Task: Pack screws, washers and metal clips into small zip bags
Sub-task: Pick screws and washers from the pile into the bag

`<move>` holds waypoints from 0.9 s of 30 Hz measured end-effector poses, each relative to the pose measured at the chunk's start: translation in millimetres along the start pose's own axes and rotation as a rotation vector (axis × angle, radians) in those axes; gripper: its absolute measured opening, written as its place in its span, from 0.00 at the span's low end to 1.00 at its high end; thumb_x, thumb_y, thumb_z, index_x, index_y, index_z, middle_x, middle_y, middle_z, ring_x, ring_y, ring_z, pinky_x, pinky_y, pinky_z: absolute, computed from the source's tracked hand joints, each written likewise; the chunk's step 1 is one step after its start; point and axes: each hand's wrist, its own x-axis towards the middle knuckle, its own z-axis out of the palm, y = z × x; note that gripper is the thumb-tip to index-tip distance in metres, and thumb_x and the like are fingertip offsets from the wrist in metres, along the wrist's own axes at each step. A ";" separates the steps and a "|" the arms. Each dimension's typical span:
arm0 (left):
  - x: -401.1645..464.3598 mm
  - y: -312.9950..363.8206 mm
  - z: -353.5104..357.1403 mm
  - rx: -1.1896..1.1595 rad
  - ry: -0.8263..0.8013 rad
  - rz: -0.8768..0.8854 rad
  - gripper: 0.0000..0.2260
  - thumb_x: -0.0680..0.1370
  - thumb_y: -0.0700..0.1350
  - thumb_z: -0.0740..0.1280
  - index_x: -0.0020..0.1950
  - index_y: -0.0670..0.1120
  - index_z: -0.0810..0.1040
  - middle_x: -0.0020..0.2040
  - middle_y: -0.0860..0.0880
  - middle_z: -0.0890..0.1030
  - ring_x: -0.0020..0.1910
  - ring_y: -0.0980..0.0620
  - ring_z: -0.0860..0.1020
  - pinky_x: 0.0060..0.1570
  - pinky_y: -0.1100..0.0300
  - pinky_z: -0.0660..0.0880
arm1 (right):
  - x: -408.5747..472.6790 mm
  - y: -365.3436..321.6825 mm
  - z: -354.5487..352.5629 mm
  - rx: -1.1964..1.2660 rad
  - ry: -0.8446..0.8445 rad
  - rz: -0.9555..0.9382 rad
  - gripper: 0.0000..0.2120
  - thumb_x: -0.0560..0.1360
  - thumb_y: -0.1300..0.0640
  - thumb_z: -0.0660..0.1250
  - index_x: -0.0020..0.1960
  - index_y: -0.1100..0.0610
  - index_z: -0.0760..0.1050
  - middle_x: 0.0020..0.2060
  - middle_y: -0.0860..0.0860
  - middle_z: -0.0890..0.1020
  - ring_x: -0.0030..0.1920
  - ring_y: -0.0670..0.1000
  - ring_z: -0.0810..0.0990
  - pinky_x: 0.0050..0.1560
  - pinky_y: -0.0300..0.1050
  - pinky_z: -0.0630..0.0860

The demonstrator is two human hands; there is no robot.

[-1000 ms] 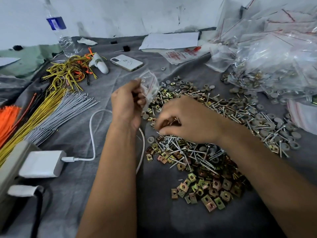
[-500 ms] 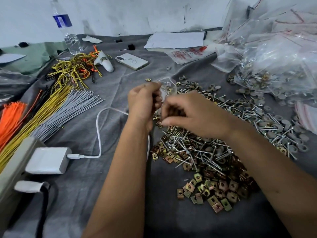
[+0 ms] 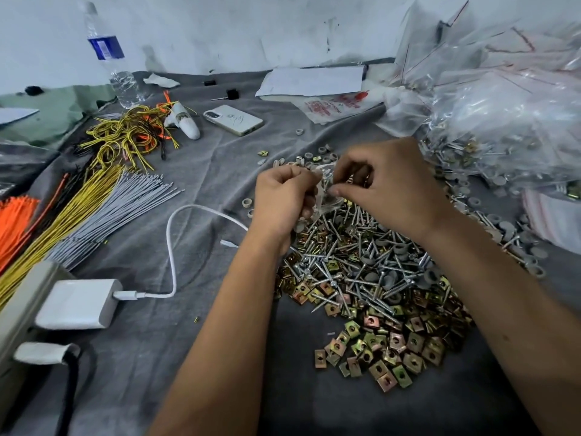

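Both hands meet over the far end of a heap on the grey cloth. My left hand [image 3: 283, 199] grips a small clear zip bag [image 3: 323, 196], mostly hidden between the hands. My right hand [image 3: 390, 184] pinches the bag's top edge beside screws that show at its mouth. Below the hands lies a pile of silver screws [image 3: 361, 262] mixed with grey washers [image 3: 399, 248]. Gold-coloured square metal clips [image 3: 383, 350] spread out at the near end of the heap.
Filled and empty zip bags [image 3: 509, 121] are piled at the right. A phone [image 3: 232, 119], water bottle [image 3: 110, 64] and papers [image 3: 311, 81] lie at the back. Wire bundles [image 3: 103, 209] and orange ties [image 3: 12, 215] sit left, a white charger [image 3: 78, 303] with its cable near left.
My right hand rose from the pile to the bag and now pinches its top. My left hand moved right with the bag, closer to the right hand.
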 end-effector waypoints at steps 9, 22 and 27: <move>3.5 -1.0 -0.8 -0.087 0.059 -0.019 0.07 0.79 0.36 0.70 0.41 0.39 0.77 0.27 0.49 0.75 0.22 0.55 0.67 0.21 0.65 0.63 | 4.8 5.6 -28.1 -0.020 -0.520 0.017 0.06 0.71 0.54 0.79 0.42 0.46 0.84 0.36 0.36 0.83 0.41 0.33 0.81 0.41 0.28 0.74; 4.8 -2.0 -0.2 -0.143 0.071 0.001 0.12 0.79 0.35 0.69 0.36 0.42 0.75 0.27 0.49 0.73 0.24 0.55 0.67 0.22 0.65 0.64 | 3.7 -17.1 -4.2 -0.323 -0.959 0.085 0.09 0.67 0.45 0.81 0.41 0.46 0.84 0.27 0.37 0.79 0.33 0.38 0.79 0.33 0.36 0.70; 4.7 -3.3 -1.1 -0.166 0.067 0.003 0.12 0.79 0.35 0.69 0.36 0.42 0.75 0.27 0.49 0.73 0.23 0.55 0.68 0.21 0.65 0.64 | 6.3 -16.9 -4.8 -0.303 -1.024 0.138 0.08 0.68 0.46 0.80 0.40 0.48 0.83 0.29 0.36 0.81 0.33 0.39 0.80 0.34 0.37 0.71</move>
